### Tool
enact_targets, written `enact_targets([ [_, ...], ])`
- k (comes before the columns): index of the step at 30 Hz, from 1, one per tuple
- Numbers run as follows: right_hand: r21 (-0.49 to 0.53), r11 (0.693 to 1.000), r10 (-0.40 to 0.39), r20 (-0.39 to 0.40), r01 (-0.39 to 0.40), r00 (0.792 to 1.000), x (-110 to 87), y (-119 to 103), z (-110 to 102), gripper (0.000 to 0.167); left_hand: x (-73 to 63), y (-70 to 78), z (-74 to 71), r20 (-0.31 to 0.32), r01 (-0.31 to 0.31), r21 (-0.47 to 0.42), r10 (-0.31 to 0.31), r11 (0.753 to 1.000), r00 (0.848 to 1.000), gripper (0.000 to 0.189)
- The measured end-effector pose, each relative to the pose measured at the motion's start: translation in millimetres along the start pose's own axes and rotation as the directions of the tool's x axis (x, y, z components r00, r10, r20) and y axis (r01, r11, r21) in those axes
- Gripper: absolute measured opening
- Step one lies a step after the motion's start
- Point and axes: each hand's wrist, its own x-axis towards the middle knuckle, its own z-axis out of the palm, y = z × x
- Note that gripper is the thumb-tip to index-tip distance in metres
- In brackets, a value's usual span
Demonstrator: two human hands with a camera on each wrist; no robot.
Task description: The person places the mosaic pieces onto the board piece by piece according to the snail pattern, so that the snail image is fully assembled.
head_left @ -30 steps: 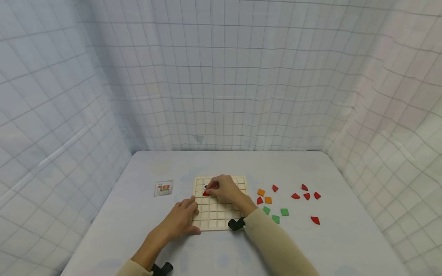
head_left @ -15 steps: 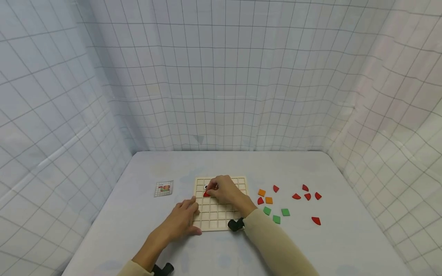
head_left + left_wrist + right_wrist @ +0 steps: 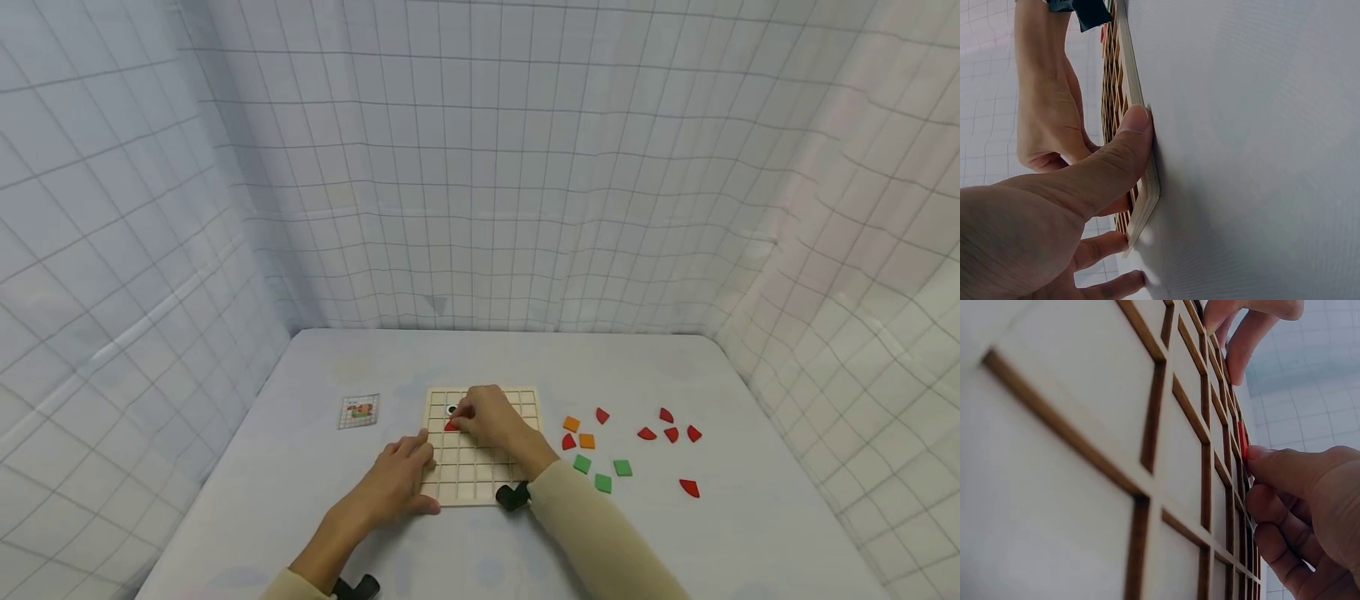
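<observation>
One flat red wedge-shaped piece [image 3: 450, 426] is pinched in my right hand [image 3: 489, 415], left of its knuckles, at the far-left cells of the pale wooden grid board [image 3: 467, 492]; my left hand [image 3: 397, 473], farther off, rests at the near-left corner.

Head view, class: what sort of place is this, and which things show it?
Probably a screened-off activity booth: gridded white sheeting rises around a pale table on three visible sides, and a gridded board lies on it.

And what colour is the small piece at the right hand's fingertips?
Red; the small piece shows best in the head view.
</observation>
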Motion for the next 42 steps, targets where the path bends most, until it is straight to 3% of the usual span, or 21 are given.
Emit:
enact_targets([
  [8,0.004,1.0,0.006,-0.011,-0.006,1.0,-2.5,-3,0,0.008,3.9,-23.4,20.3,-0.031,-0.039,0.043,0.041,0.998,0.999,0.066],
  [18,0.001,1.0,-0.013,-0.019,0.013,1.0,-6.5,-2,-2,0.009,7.3,-39.8,35.4,-0.056,-0.01,-0.011,0.009,1.0,0.998,0.066],
  [22,-0.017,0.997,-0.072,-0.05,0.071,0.996,-7.1,10,2,0.011,5.3,-33.6,32.1,-0.06,-0.021,0.012,0.021,1.0,0.998,0.066],
  [25,-0.021,0.996,-0.092,-0.068,0.091,0.993,-9.7,11,0,0.01,1.8,-20.7,21.9,-0.06,-0.028,0.05,0.031,0.998,0.998,0.065],
  [31,0.002,0.999,-0.044,-0.065,0.044,0.997,-19.1,0,-11,0.009,-0.4,2.7,4.6,-0.017,0.017,0.003,-0.017,1.0,1.0,0.06],
  [36,-0.01,0.997,-0.074,-0.083,0.074,0.994,-24.3,0,-19,0.008,3.1,-0.9,7.3,-0.004,0.065,-0.006,-0.065,0.998,0.998,0.062],
  [40,-0.021,0.996,-0.083,-0.093,0.081,0.992,-31.3,3,-25,0.007,3.2,-15.4,20.4,-0.043,0.058,-0.008,-0.059,0.998,0.997,0.063],
  [42,-0.024,0.997,-0.072,-0.098,0.07,0.993,-36.0,5,-29,0.006,2.4,-13.4,19.5,-0.038,0.059,-0.023,-0.06,0.998,0.997,0.062],
])
